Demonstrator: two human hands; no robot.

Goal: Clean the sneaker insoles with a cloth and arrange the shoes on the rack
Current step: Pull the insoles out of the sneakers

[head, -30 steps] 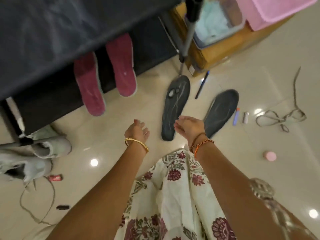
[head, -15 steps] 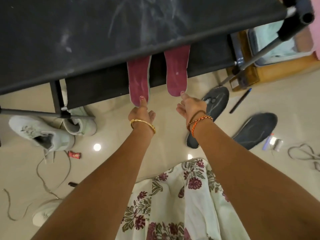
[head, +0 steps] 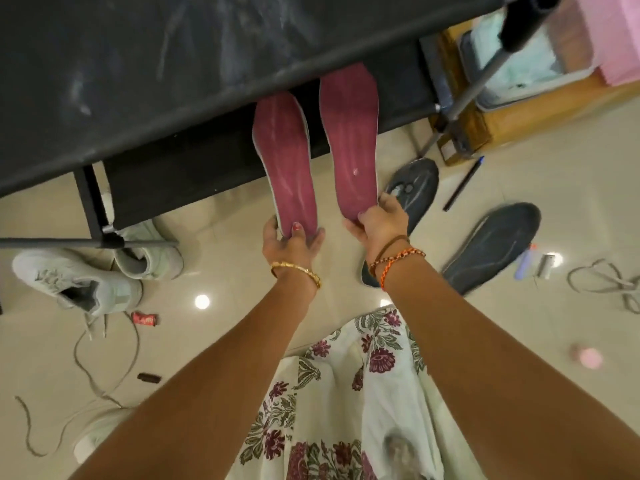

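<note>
Both hands have closed on the maroon insoles since half a second ago, when only fingertips reached their near ends, and the pair now lies further out from under the rack.

Largest in view, the black shoe rack (head: 173,64) fills the upper left, its top shelf dusty, a lower shelf beneath it carrying the far ends of the two insoles. A floral dress (head: 346,403) covers the lower centre.

Two pale grey sneakers (head: 79,285) sit on the tiled floor at the left by the rack's leg, their laces trailing loose. Two dark insoles (head: 491,244) lie on the floor to the right, one partly hidden behind the right wrist.

Left maroon insole (head: 289,161) and right maroon insole (head: 349,140) lie side by side, apart, their near ends over the floor.

Left hand (head: 292,245) pinches the heel of the left insole, thumb on top, fingers curled beneath. Right hand (head: 379,225) grips the heel of the right insole the same way, thumb pressed on the upper face, fingers wrapped round the edge.

A dark pen (head: 464,183) lies near the rack's right leg. A small red wrapper (head: 144,319) rests beside the sneaker laces.
</note>
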